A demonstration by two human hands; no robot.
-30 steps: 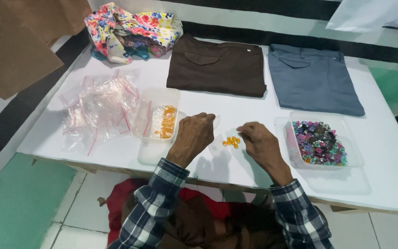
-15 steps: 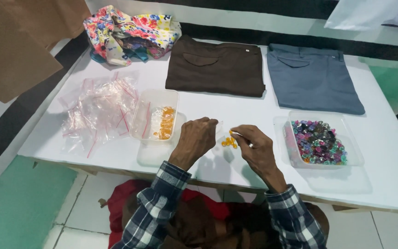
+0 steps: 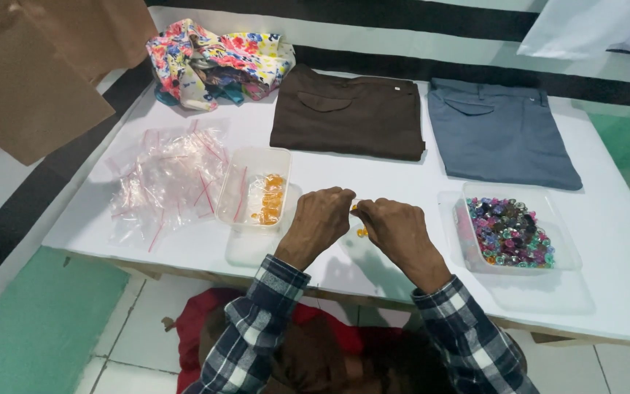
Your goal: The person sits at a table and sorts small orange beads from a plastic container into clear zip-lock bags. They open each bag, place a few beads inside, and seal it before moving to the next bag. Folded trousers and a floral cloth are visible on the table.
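Pinching together above the white table (image 3: 607,292), the left hand (image 3: 320,219) and right hand (image 3: 395,228) close on small orange beads (image 3: 359,220).

Two folded trousers (image 3: 348,113), two clear trays (image 3: 253,188), two hands (image 3: 320,222).

White rectangular surface (image 3: 607,241): floral cloth bundle (image 3: 216,62) upper left, folded brown trousers (image 3: 348,113) top centre, folded blue-grey trousers (image 3: 501,131) upper right, clear zip bags pile (image 3: 165,179) left, clear tray with orange beads (image 3: 253,188) centre-left, clear tray of mixed coloured beads (image 3: 512,232) right.
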